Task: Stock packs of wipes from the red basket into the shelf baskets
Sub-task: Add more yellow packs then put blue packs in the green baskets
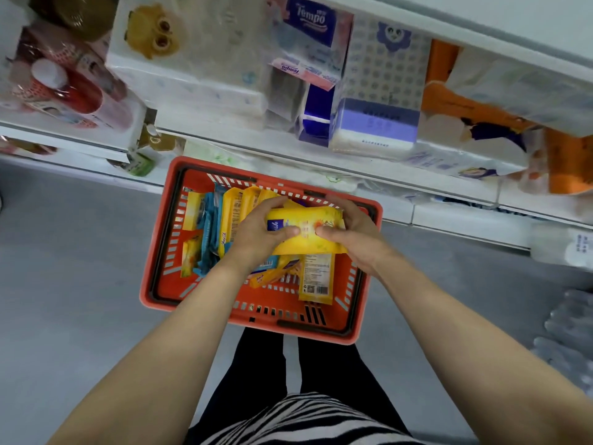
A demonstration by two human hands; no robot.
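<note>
The red basket (154,252) stands on the grey floor in front of the shelves. Inside it lie several yellow and blue packs of wipes, some on edge at the left (205,239), one flat with its barcode up (316,277). Above the basket's middle I hold a yellow pack of wipes (308,231) with both hands. My left hand (256,236) grips its left end with the thumb on top. My right hand (353,232) grips its right end, fingers curled over the far edge.
White shelves (224,146) run across the top, stocked with tissue packs, a blue Tempo pack (313,20), an orange pack (475,110) and red cups (67,88). More wrapped goods sit on the floor at the right (564,335). My legs stand just behind the basket.
</note>
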